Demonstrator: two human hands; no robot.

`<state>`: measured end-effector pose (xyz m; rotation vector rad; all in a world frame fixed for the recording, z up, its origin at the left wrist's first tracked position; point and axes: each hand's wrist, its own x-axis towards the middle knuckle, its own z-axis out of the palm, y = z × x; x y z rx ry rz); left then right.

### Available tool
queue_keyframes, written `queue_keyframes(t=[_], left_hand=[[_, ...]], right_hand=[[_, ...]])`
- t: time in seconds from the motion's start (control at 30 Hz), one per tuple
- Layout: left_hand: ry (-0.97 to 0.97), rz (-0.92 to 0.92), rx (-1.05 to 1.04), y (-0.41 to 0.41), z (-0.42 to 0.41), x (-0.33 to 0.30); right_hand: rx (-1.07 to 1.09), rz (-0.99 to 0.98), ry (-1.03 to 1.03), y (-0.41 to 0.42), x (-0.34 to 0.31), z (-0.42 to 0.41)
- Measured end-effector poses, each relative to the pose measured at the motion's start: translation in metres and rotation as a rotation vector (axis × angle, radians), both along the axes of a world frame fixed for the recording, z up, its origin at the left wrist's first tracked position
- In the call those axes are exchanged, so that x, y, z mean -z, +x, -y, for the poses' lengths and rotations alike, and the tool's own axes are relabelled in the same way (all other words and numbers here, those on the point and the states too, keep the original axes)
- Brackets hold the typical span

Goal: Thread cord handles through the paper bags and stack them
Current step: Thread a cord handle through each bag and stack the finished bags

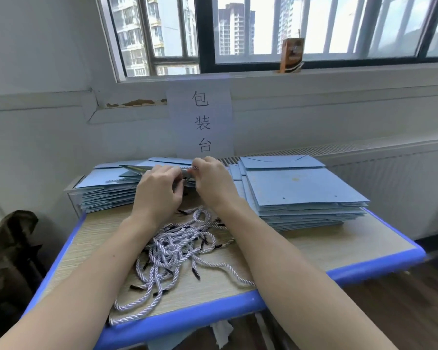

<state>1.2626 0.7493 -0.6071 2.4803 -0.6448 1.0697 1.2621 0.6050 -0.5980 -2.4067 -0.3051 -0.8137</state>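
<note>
Window-side table (pixel 314 251): we pinch a cord (pixel 190 169) with right hand (pixel 210 181), left hand (pixel 159 190) grips a bag (pixel 147 170). Tall unthreaded stack (pixel 304 193) at right edge, loose cords (pixel 177 248) remain.

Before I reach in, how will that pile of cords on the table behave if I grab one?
The cords look limp, lying in loose curves, so one would probably droop from the fingers. They overlap in a tangle, so pulling one may well drag its neighbours. The twisted weave looks grippy rather than slick, and several ends lie near the table edge, where a tug might spill them.
</note>
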Motion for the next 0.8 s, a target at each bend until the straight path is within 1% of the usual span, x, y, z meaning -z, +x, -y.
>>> queue_keyframes(t=[0.2,0.37,0.47,0.6,0.8], left_hand=[[-0.053,-0.029,0.016,0.003,-0.005,0.002],[-0.089,-0.088,0.023,0.003,-0.009,-0.001],[-0.067,-0.169,0.059,-0.003,-0.015,-0.004],[-0.031,-0.302,0.066,-0.014,-0.027,-0.004],[-0.036,-0.513,0.089,-0.025,-0.027,-0.010]], right_hand=[[0.002,-0.006,0.021,0.004,0.002,0.001],[-0.050,-0.060,0.124,0.005,0.001,0.006],[-0.074,-0.134,0.189,0.006,0.002,0.011],[-0.068,-0.205,0.177,0.004,0.002,0.011],[-0.013,-0.204,0.142,0.001,0.005,0.011]])
